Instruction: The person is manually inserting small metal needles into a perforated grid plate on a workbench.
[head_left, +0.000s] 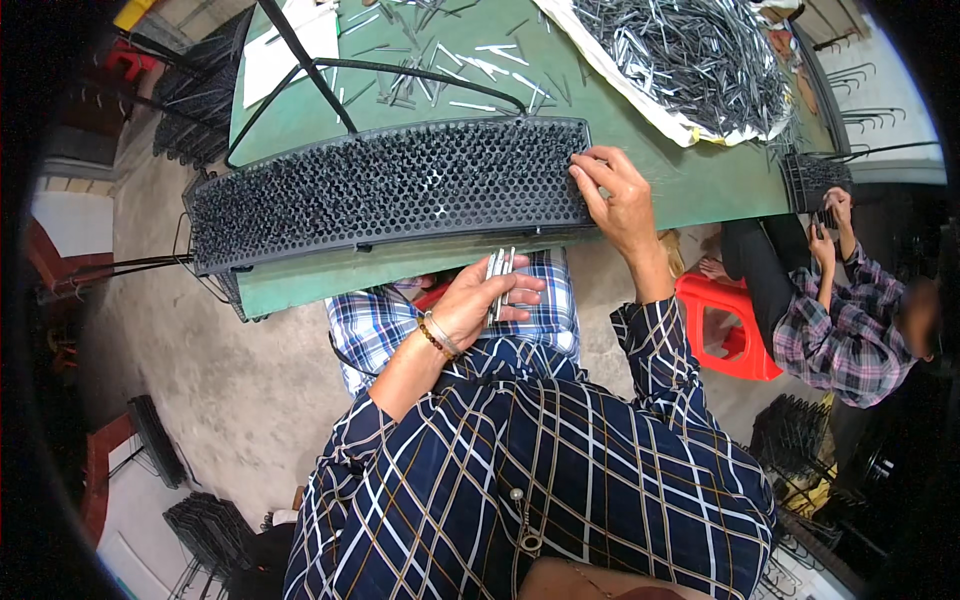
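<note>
A small bundle of metal pins (pixel 500 280), about four, is gripped in the left hand (pixel 478 300), held palm-up above the lap with fingers curled round it. One long black perforated panel (pixel 390 190) lies along the near edge of the green table (pixel 700 180). Its right end is pinched by the right hand (pixel 620 200), arm outstretched, fingertips closed on the rim. One heap of loose pins (pixel 690 55) is seen beyond.
</note>
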